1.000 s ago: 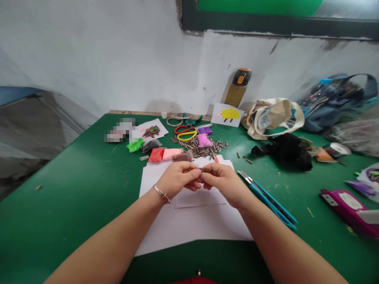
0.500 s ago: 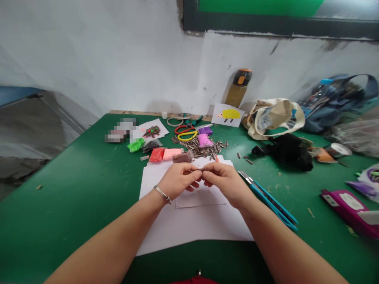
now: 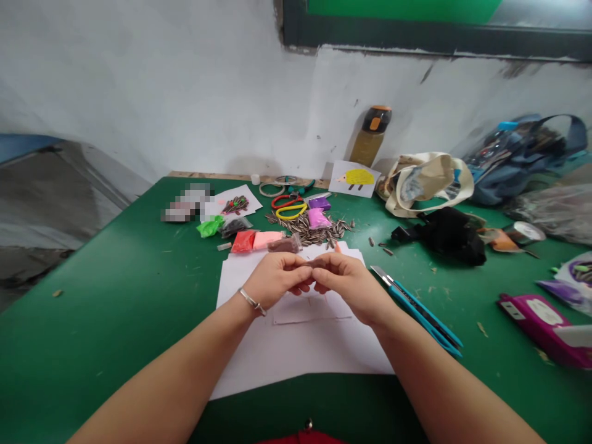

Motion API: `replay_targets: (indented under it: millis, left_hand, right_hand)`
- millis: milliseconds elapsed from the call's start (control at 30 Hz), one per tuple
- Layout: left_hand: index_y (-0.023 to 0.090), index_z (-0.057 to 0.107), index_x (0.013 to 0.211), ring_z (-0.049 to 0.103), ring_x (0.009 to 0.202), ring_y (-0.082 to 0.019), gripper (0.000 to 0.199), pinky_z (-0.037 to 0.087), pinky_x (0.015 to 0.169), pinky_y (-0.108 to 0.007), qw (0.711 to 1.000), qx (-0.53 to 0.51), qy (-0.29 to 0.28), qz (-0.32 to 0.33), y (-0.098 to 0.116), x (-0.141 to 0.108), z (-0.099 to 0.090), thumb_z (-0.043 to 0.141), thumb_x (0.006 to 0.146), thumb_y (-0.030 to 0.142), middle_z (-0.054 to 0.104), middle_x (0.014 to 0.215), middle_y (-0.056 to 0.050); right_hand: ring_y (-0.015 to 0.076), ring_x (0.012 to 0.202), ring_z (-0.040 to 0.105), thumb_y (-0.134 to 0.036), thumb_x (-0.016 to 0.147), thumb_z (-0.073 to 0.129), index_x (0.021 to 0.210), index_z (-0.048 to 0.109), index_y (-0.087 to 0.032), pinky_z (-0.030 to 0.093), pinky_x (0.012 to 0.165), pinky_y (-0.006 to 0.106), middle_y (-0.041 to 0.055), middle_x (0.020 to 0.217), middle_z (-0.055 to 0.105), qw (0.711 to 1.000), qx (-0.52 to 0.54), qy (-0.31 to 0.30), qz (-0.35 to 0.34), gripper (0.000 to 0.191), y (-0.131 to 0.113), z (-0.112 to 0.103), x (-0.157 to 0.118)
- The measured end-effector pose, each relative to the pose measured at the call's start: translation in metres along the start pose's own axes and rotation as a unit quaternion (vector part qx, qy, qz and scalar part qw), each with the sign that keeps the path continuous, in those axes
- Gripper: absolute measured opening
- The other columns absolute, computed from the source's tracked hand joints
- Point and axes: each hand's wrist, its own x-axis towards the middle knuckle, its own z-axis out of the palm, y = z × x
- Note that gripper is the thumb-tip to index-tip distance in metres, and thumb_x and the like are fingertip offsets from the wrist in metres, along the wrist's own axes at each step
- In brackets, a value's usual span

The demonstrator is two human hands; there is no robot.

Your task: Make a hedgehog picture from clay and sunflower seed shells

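Between the fingertips of both hands is a small piece of brown modelling clay [image 3: 316, 264], partly covered by the fingers. My left hand [image 3: 277, 277], with a silver bracelet at the wrist, pinches its left side. My right hand [image 3: 345, 280] pinches the right side, the two hands nearly touching. Below them lie white paper sheets [image 3: 259, 354] and a smaller sheet [image 3: 309, 313] with faint orange lines. Just beyond the hands rest packets of brown clay [image 3: 283, 244], pink clay [image 3: 267, 238] and red clay [image 3: 243, 241].
Striped sunflower seeds [image 3: 319, 234] are heaped behind the packets, near scissors [image 3: 290, 211]. A blue utility knife [image 3: 419, 311] lies right of the paper. A hedgehog picture [image 3: 354, 179] leans by a bottle [image 3: 370, 135]. Bags [image 3: 425, 185] and a magenta case [image 3: 546, 327] occupy the right.
More of the brown clay shows between the fingertips, and it looks thicker than before. Both hands stay in nearly the same place; the whole view has shifted slightly.
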Motion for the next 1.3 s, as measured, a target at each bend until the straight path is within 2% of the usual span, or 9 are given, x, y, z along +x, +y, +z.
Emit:
replay_targets:
  millis: [167, 300, 400, 567, 767, 900, 1033, 1200, 1300]
  left_hand:
    - [0.012, 0.065, 0.077, 0.064, 0.064, -0.013, 0.021, 0.052, 0.059, -0.024, 1.0, -0.017, 0.002, -0.019, -0.0018, 0.0009, -0.0012, 0.064, 0.079, 0.033, 0.068, 0.07, -0.006]
    - [0.013, 0.065, 0.079, 0.063, 0.062, -0.013, 0.02, 0.051, 0.055, -0.022, 1.0, 0.001, 0.008, -0.014, -0.0032, 0.0012, -0.0015, 0.061, 0.082, 0.032, 0.067, 0.068, -0.004]
    - [0.012, 0.064, 0.076, 0.062, 0.059, -0.011, 0.018, 0.049, 0.054, -0.021, 1.0, 0.006, 0.014, -0.016, -0.0038, 0.0012, -0.0008, 0.061, 0.082, 0.028, 0.067, 0.068, -0.004]
    - [0.012, 0.062, 0.069, 0.059, 0.053, -0.009, 0.017, 0.048, 0.053, -0.02, 1.0, -0.003, 0.017, -0.006, -0.0034, 0.001, 0.0011, 0.06, 0.081, 0.024, 0.065, 0.062, -0.002]
    - [0.013, 0.061, 0.07, 0.059, 0.05, -0.009, 0.019, 0.042, 0.047, -0.018, 1.0, 0.018, 0.024, -0.001, -0.0046, 0.0011, -0.0002, 0.06, 0.082, 0.028, 0.065, 0.061, -0.002]
    - [0.013, 0.06, 0.07, 0.06, 0.052, -0.01, 0.027, 0.045, 0.05, -0.02, 1.0, -0.001, 0.02, 0.013, -0.0037, 0.0007, -0.0019, 0.063, 0.08, 0.038, 0.065, 0.062, -0.003]
    - [0.013, 0.06, 0.069, 0.062, 0.058, -0.012, 0.037, 0.049, 0.054, -0.022, 0.999, -0.015, 0.005, 0.033, -0.001, 0.0001, -0.0035, 0.061, 0.08, 0.048, 0.066, 0.066, -0.004]
    - [0.012, 0.063, 0.074, 0.06, 0.059, -0.011, 0.021, 0.049, 0.056, -0.022, 1.0, 0.004, 0.011, 0.024, -0.0028, 0.0019, -0.0035, 0.065, 0.078, 0.033, 0.065, 0.068, -0.003]
    - [0.013, 0.064, 0.075, 0.059, 0.059, -0.011, 0.017, 0.049, 0.056, -0.022, 1.0, 0.008, 0.011, 0.018, -0.005, 0.003, -0.0033, 0.064, 0.079, 0.029, 0.066, 0.068, -0.003]
  right_hand:
    - [0.0119, 0.066, 0.055, -0.025, 0.077, 0.063, 0.083, 0.062, -0.016, 0.044, 0.063, 0.028, 0.0005, 0.073, 0.063, 1.0, 0.007, 0.022, -0.002, 0.011, 0.0018, -0.0007, 0.0016]
    - [0.012, 0.069, 0.056, -0.021, 0.076, 0.063, 0.083, 0.063, -0.017, 0.043, 0.065, 0.027, 0.0001, 0.074, 0.064, 0.999, 0.01, 0.037, -0.019, 0.009, 0.0015, 0.0002, 0.0019]
    - [0.0131, 0.071, 0.057, -0.026, 0.079, 0.061, 0.086, 0.065, -0.017, 0.045, 0.066, 0.027, 0.0015, 0.078, 0.065, 0.999, -0.008, 0.038, -0.019, 0.012, -0.0005, 0.0006, 0.001]
    - [0.0106, 0.06, 0.054, -0.038, 0.083, 0.058, 0.077, 0.064, -0.016, 0.045, 0.063, 0.028, 0.0016, 0.072, 0.064, 0.999, -0.031, -0.001, 0.011, 0.023, -0.0008, 0.0004, 0.0006]
    - [0.009, 0.051, 0.051, -0.038, 0.08, 0.062, 0.064, 0.055, -0.016, 0.041, 0.051, 0.025, -0.0008, 0.06, 0.059, 0.999, -0.012, 0.033, 0.033, 0.027, 0.006, -0.0009, 0.0024]
    - [0.0099, 0.052, 0.053, -0.04, 0.078, 0.065, 0.068, 0.061, -0.016, 0.042, 0.053, 0.025, 0.0004, 0.063, 0.061, 0.999, 0.022, 0.021, 0.035, 0.026, 0.0048, -0.0027, 0.0023]
    - [0.0112, 0.053, 0.055, -0.047, 0.079, 0.063, 0.07, 0.067, -0.015, 0.043, 0.054, 0.027, 0.0022, 0.064, 0.062, 0.998, 0.042, 0.003, 0.043, 0.034, 0.0, -0.0048, 0.001]
    - [0.0116, 0.057, 0.053, -0.044, 0.08, 0.06, 0.076, 0.07, -0.016, 0.042, 0.056, 0.027, 0.0021, 0.068, 0.063, 0.999, 0.001, 0.028, 0.022, 0.03, 0.0001, -0.004, 0.0013]
    - [0.0129, 0.064, 0.054, -0.036, 0.079, 0.062, 0.089, 0.071, -0.019, 0.044, 0.06, 0.028, 0.0018, 0.076, 0.065, 0.998, -0.038, 0.053, 0.0, 0.023, 0.0031, -0.0021, 0.0028]
